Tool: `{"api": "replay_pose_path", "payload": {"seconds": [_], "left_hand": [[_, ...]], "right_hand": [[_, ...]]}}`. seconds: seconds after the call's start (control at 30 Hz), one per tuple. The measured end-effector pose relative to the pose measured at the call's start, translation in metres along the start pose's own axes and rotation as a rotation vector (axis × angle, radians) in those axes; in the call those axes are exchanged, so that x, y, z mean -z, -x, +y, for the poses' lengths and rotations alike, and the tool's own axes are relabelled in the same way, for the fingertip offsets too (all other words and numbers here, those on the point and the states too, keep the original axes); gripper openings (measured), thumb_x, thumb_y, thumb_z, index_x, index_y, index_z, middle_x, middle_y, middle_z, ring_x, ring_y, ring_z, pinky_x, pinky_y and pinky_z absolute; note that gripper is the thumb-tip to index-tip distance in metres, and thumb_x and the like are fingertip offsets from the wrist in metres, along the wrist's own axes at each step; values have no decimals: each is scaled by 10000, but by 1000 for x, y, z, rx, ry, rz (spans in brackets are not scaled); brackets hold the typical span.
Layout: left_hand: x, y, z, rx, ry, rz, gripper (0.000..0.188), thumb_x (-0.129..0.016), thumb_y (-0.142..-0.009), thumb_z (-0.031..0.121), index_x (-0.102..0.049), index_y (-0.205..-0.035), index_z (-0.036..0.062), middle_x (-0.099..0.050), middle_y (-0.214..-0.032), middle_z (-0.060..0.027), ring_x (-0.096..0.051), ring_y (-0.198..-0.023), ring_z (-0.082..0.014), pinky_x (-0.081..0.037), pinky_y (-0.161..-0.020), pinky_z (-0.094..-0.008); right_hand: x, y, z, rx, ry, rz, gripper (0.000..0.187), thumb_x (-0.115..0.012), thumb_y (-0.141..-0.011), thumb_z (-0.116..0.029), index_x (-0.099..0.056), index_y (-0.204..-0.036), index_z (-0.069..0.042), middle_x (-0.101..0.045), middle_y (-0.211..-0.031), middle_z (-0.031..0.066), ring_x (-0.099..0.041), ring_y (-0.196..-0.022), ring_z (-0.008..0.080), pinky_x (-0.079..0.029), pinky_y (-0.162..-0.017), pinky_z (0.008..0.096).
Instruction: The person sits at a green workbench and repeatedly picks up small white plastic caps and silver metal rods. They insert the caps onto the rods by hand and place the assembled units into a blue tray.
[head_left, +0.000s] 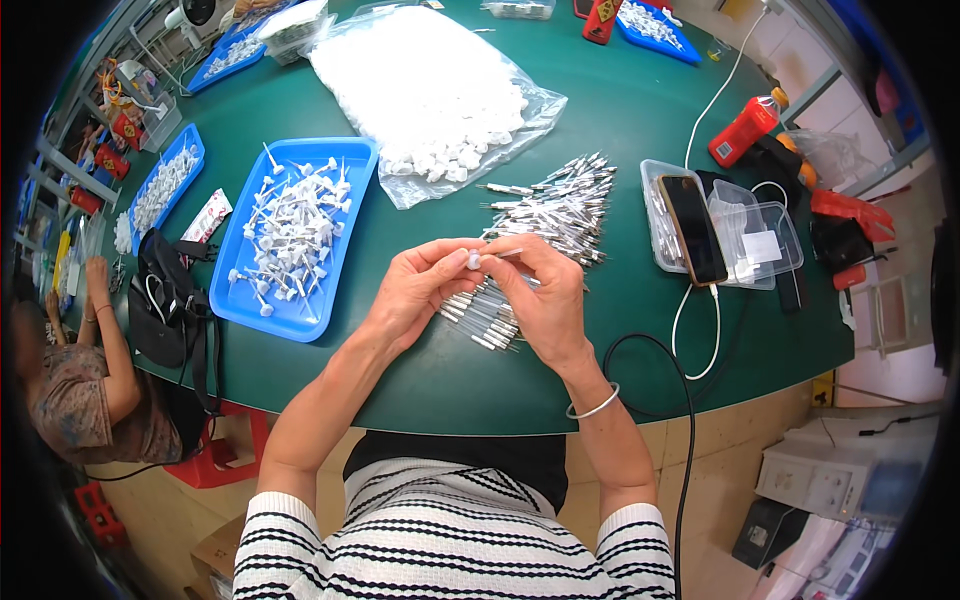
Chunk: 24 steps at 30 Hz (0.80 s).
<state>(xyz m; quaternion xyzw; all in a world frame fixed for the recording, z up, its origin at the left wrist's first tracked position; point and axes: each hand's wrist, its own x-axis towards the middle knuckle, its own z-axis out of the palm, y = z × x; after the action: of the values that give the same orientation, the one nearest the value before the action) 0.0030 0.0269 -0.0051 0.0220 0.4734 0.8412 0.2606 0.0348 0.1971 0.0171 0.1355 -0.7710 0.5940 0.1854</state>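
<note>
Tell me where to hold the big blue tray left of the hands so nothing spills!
Best by its two long rims, I think, one hand from each side: the tray is long, with raised edges. Lift level, because loose white-headed pieces are heaped inside.

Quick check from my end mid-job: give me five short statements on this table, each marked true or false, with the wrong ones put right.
1. The left hand and right hand meet at a small white piece. True.
2. The large blue tray nearest the hands stands to their right. False: the large blue tray is to their left.
3. The clear bag of white pieces lies beyond the hands. True.
4. The phone lies flat on the bare table. False: the phone rests on a clear plastic container.
5. The bracelet is on the left wrist. False: the bracelet is on the right wrist.
</note>
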Motion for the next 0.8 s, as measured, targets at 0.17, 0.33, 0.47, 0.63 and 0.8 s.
{"api": "replay_pose_path", "payload": {"seconds": [0.17, 0.33, 0.47, 0.63, 0.8], "left_hand": [[1, 0, 1, 9, 14, 8, 257, -594, -926, 125, -628, -1131, -24, -678, -992, -95, -660, -839, -117, -552, -788, -220], [0, 0, 2, -3, 4, 10, 253, -601, -920, 118, -631, -1127, -25, -678, -1001, -97, -663, -844, -120, -555, -787, -220], [-3, 1, 3, -6, -10, 27, 257, -598, -920, 116, -617, -1129, -33, -676, -962, -85, -661, -847, -106, -562, -788, -206], [-1, 1, 2, -12, 1, 39, 253, -604, -916, 112, -621, -1123, -32, -676, -962, -85, -662, -849, -109, -563, -787, -205], [-1, 1, 2, -12, 3, 38, 256, -622, -904, 108, -632, -1121, -29, -678, -992, -107, -667, -855, -132, -557, -792, -222]], "right_hand": [[-5, 1, 3, 3, -68, 49, 100, -690, -797, -16, -665, -893, -17, -665, -822, 97, -652, -699, 179, -509, -622, 276], [-5, 2, 6, -4, -73, 46, 99, -688, -804, -22, -668, -900, -15, -672, -831, 99, -659, -704, 177, -512, -621, 273], [-5, 1, 4, -17, -77, 46, 92, -684, -809, -25, -671, -898, -9, -673, -831, 97, -656, -700, 174, -510, -618, 271], [-3, 0, 0, -23, -58, 25, 80, -675, -809, -16, -674, -887, 0, -674, -827, 95, -648, -693, 168, -501, -609, 267], [-4, 1, 3, -2, -60, 34, 82, -672, -807, -10, -675, -888, 4, -675, -826, 94, -644, -691, 166, -497, -605, 267]]}}
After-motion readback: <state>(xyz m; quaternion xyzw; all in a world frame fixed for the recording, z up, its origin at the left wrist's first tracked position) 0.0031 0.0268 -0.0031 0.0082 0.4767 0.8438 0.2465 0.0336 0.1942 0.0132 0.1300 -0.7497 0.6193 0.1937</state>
